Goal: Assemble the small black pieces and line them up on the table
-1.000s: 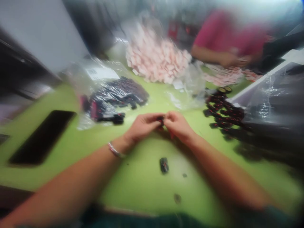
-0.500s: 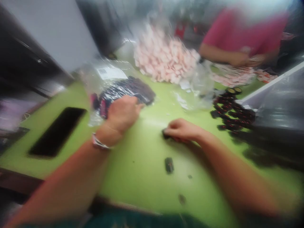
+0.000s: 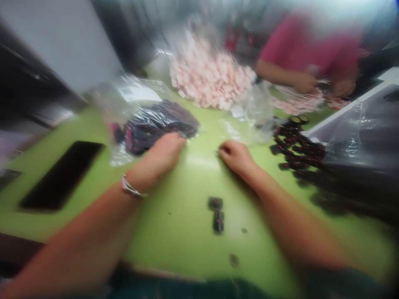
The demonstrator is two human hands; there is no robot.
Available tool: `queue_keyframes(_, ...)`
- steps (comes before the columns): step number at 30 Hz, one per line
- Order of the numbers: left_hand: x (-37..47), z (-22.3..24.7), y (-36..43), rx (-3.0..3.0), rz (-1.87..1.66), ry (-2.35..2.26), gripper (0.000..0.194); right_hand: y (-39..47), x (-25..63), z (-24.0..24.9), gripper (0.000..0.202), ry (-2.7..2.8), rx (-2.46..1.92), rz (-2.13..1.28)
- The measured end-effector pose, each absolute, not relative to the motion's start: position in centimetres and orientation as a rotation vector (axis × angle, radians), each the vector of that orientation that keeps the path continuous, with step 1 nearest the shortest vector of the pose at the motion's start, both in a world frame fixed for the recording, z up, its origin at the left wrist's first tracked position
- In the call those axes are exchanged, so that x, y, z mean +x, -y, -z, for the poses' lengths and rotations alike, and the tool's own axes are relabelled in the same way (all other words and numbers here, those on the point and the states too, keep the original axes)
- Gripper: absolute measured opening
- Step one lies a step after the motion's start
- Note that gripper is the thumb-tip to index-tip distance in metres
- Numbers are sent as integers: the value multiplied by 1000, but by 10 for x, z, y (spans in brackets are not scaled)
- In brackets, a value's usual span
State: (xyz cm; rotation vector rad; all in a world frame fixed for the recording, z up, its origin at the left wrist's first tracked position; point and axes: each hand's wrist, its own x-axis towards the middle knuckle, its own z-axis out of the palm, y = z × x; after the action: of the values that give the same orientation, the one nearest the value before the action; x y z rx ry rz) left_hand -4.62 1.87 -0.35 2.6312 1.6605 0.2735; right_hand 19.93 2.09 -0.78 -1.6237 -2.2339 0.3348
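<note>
My left hand [image 3: 163, 153], a bracelet on its wrist, rests at the near edge of a clear plastic bag [image 3: 141, 95] full of small black parts [image 3: 162, 118]. Its fingers are turned away and blurred, so their grip is hidden. Further right, my right hand [image 3: 235, 155] is closed just above the green table, with thumb and fingers curled together. Whatever is in it, if anything, is too small to make out. Two small black pieces, one lying crosswise [image 3: 215, 202] and one lengthwise [image 3: 218, 221], almost touch on the table nearer to me.
A dark flat rectangle [image 3: 62, 174] lies at left. Pale pink pieces [image 3: 212, 79] are heaped at the back, beside crumpled clear plastic [image 3: 258, 108]. Black parts [image 3: 297, 145] are piled at right near a plastic-lined box [image 3: 364, 128]. Across the table a person in pink [image 3: 311, 54] handles strings.
A second black piece now lies by the first, where my right hand has let it go. That hand has moved away from me. My left hand has shifted slightly beside the bag.
</note>
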Motion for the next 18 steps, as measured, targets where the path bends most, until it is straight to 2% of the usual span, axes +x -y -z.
queue_keyframes(5, -53, -3, -23, 2629, -437, -1326, 53, -21, 187, 14, 14, 2274, -1752, -230)
queue_keyframes(7, -53, -10, -21, 2569, -462, -1294, 55, -20, 188, 12, 15, 2320, -1751, -218)
queue_keyframes(12, -51, -17, -19, 2353, -701, -1244, 44, -15, 199, 7, 14, 2467, -1694, -198)
queue_keyframes(15, -49, -15, -19, 2278, -819, -1390, 34, -11, 201, 4, 16, 2520, -1702, -135)
queue_keyframes(18, -45, -12, -17, 2306, -757, -1575, 31, -10, 200, 3, 18, 2551, -1708, -118)
